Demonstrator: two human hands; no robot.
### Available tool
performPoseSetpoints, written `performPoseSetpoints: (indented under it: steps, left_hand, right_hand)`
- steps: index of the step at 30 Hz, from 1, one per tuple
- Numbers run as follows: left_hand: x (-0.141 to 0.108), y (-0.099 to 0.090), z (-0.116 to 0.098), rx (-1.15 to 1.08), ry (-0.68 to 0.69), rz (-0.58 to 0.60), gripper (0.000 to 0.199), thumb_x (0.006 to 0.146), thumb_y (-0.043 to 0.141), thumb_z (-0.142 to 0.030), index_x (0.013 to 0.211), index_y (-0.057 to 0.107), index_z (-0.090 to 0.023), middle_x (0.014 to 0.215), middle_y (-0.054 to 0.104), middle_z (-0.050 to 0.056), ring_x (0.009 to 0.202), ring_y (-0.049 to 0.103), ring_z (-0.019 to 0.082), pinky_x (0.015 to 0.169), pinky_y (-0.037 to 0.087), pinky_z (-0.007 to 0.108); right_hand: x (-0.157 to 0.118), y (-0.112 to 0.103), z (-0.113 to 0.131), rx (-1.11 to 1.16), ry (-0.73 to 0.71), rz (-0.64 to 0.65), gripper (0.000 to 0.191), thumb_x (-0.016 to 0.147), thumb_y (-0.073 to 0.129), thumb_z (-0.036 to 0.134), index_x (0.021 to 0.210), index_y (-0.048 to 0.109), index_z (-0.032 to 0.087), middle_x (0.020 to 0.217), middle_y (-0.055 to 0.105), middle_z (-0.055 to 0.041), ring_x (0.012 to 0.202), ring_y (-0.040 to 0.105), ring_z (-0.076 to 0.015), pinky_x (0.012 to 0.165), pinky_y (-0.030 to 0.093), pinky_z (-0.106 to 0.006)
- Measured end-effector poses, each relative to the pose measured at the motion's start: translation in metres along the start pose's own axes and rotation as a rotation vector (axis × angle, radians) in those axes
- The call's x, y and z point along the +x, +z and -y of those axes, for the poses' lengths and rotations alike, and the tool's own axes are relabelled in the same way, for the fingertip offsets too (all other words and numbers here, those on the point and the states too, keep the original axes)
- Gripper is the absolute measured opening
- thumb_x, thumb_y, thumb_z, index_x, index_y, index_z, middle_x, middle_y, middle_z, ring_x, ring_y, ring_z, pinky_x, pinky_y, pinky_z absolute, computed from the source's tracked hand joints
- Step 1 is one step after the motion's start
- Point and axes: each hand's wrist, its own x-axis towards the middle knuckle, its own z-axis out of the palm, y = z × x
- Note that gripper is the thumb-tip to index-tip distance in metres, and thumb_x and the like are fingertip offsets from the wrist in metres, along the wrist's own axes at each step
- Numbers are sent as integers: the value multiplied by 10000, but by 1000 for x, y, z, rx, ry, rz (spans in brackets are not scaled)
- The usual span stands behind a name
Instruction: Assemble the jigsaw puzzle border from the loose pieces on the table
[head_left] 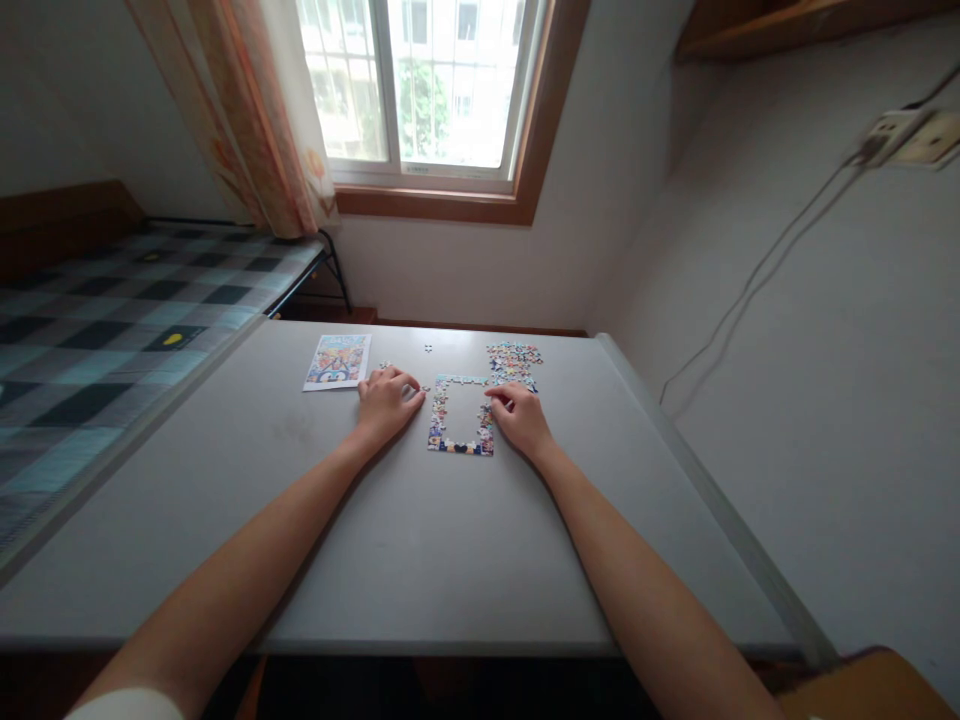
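Note:
A jigsaw puzzle border [460,449] lies on the table, joined into an upright rectangle with a bare middle. At its upper right side, my right hand [520,415] has thumb and forefinger pinched on a small puzzle piece, mostly hidden by the fingertips. My left hand [388,402] rests on the tabletop left of the border, fingers apart and holding nothing I can see. One loose piece [426,389] lies by its fingertips, and another [385,365] just beyond its knuckles. Behind my right hand is a pile of loose pieces [514,360].
A printed picture sheet [335,362] lies left of my left hand. A single piece [428,349] sits near the far edge of the grey table [420,560]. A bed [150,300] stands at left, a wall [810,400] at right, a window [450,90] ahead.

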Motion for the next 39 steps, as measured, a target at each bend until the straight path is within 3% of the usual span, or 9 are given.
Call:
performPoseSetpoints:
  steps: [20, 27, 31, 34, 39]
  left_hand:
    - [2, 4, 4, -52, 12, 5, 161, 820, 569, -356, 854, 658, -227, 1005, 627, 73, 1019, 504, 281, 878, 358, 441]
    - [2, 3, 3, -93, 127, 19, 72, 830, 548, -231, 823, 620, -228, 905, 684, 20, 968, 562, 239, 894, 325, 415]
    - [0, 2, -3, -114, 158, -66, 94, 848, 534, -223, 816, 623, -222, 912, 687, 21, 947, 574, 222, 879, 343, 385]
    - [-5, 2, -14, -170, 279, -81, 117, 876, 521, -242, 830, 627, -224, 910, 680, 16, 927, 574, 190, 891, 355, 354]
    - [-14, 4, -30, -211, 594, 9, 168, 919, 489, -300, 873, 638, -234, 913, 683, 8, 912, 562, 158, 899, 359, 324]
  right_hand:
    - [0, 1, -2, 0, -13, -10, 218, 775, 498, 152, 839, 705, 178, 827, 669, -51, 703, 582, -153, 717, 475, -297]
    - [0, 1, -3, 3, -13, 2, 224, 781, 492, 150, 854, 704, 162, 840, 667, -58, 693, 576, -151, 723, 469, -299]
    - [0, 1, -1, 27, -14, -6, 209, 793, 499, 157, 853, 700, 168, 826, 659, -52, 674, 567, -144, 713, 468, -292]
    - [-1, 1, 4, 51, -67, 18, 198, 818, 504, 169, 879, 692, 176, 810, 645, -42, 667, 555, -136, 708, 463, -281]
    - [-5, 2, 12, 52, -179, 106, 182, 855, 526, 222, 947, 680, 189, 768, 605, -27, 730, 557, -145, 740, 454, -280]
